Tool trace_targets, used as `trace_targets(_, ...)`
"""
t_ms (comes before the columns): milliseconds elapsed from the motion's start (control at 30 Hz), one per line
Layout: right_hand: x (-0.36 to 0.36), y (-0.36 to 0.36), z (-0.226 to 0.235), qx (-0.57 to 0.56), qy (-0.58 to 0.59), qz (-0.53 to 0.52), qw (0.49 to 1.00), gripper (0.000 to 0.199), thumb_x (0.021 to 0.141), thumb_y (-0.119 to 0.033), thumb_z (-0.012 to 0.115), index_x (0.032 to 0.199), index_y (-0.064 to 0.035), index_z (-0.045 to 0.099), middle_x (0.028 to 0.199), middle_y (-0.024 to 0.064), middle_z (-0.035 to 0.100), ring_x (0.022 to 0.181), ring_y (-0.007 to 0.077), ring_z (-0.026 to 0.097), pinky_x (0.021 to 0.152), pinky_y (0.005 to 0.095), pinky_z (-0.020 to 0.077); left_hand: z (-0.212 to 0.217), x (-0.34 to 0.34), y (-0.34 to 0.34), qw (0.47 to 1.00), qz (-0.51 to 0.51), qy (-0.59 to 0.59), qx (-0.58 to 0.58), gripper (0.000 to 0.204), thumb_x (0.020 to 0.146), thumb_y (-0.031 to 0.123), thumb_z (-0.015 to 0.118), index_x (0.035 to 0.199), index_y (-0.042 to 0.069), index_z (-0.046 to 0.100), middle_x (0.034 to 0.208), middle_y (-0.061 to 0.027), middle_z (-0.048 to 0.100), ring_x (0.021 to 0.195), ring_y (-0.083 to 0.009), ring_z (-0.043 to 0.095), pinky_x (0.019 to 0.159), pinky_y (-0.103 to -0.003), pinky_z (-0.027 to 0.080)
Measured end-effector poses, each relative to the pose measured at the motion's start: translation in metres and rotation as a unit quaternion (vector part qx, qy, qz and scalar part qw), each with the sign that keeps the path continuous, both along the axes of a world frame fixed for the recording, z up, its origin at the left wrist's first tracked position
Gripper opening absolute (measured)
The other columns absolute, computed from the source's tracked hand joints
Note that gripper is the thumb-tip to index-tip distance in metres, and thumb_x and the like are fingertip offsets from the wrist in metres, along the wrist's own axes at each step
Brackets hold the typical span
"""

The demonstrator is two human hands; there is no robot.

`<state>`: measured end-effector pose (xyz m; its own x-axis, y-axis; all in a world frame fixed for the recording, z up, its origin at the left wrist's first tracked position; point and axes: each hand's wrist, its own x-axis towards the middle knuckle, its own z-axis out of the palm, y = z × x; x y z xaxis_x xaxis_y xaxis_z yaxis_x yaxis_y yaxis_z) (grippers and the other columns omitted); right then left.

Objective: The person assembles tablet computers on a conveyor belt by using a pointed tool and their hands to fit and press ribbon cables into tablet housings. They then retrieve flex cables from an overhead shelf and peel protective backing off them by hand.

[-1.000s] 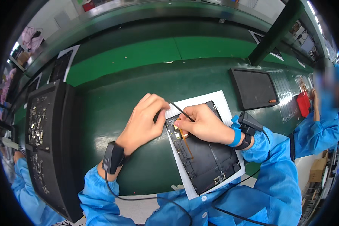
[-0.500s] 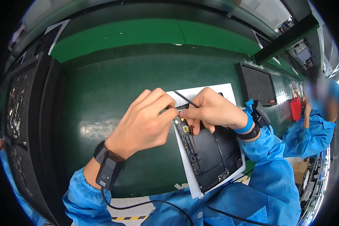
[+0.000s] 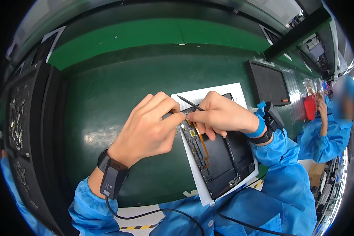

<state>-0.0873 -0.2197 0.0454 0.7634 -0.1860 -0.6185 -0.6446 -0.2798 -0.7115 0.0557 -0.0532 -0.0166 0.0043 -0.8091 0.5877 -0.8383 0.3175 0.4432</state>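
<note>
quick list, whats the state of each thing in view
left hand: fingers bent, grip unclear
right hand: closed around a black stick
black stick: held, slanting
flat device: opened, insides exposed
orange ribbon cable: exposed, running along the device
white sheet: under the device
black tray: holding a small orange piece

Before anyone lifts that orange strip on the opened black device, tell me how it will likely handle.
The orange strip looks thin and ribbon-like, so it is probably floppy and light. Being narrow and bent near its lower end, it may crease or tear easily. Its flat shape makes rolling unlikely.
</note>
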Motion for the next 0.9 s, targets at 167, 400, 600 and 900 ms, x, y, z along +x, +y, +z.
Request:
trace_targets(167, -0.01, 0.002, 0.007, -0.018, -0.007, -0.016, 1.0, 0.045, 0.098, -0.027, 0.06, 0.066, 0.004, 0.068, 0.053, 0.0111, 0.063, 0.038, 0.0127, 0.053, 0.039, 0.0262, 0.0417, 0.004, -0.001, -0.002, 1.0, -0.015, 0.004, 0.012, 0.037, 0.059, -0.009, 0.063, 0.094, 0.002, 0.072, 0.091, -0.0087, 0.062, 0.087, -0.0279, 0.061, 0.071, -0.038, 0.048)
trace_targets(400, -0.063, 0.031, 0.014, -0.146, -0.091, -0.072, 0.983, 0.041, 0.092, -0.027, 0.073, 0.071, 0.0079, 0.066, 0.052, 0.0165, 0.055, 0.044, 0.0238, 0.051, 0.048, 0.0393, 0.0407, 0.006, -0.001, 0.001, 0.999, -0.005, -0.004, 0.039, 0.044, 0.06, -0.009, 0.063, 0.1, 0.004, 0.074, 0.096, -0.0089, 0.063, 0.089, -0.0284, 0.061, 0.074, -0.038, 0.048)
trace_targets(600, -0.079, 0.052, -0.004, -0.058, -0.052, -0.125, 0.989, 0.031, 0.095, -0.017, 0.068, 0.076, 0.0074, 0.065, 0.057, 0.0158, 0.062, 0.049, 0.0201, 0.063, 0.05, 0.0339, 0.0455, 0.011, -0.003, -0.001, 0.998, -0.016, -0.024, 0.063, 0.052, 0.059, -0.008, 0.063, 0.107, 0.007, 0.076, 0.102, -0.0088, 0.063, 0.092, -0.0291, 0.06, 0.077, -0.039, 0.047)
trace_targets(900, -0.078, 0.054, -0.007, 0.005, -0.068, -0.156, 0.985, 0.032, 0.102, -0.019, 0.061, 0.081, 0.0041, 0.067, 0.057, 0.0068, 0.064, 0.051, 0.0091, 0.057, 0.048, 0.0274, 0.041, 0.011, 0.001, -0.002, 0.996, -0.013, -0.063, 0.063, 0.049, 0.06, -0.006, 0.066, 0.106, 0.01, 0.077, 0.106, -0.0091, 0.064, 0.095, -0.0293, 0.06, 0.079, -0.039, 0.047)
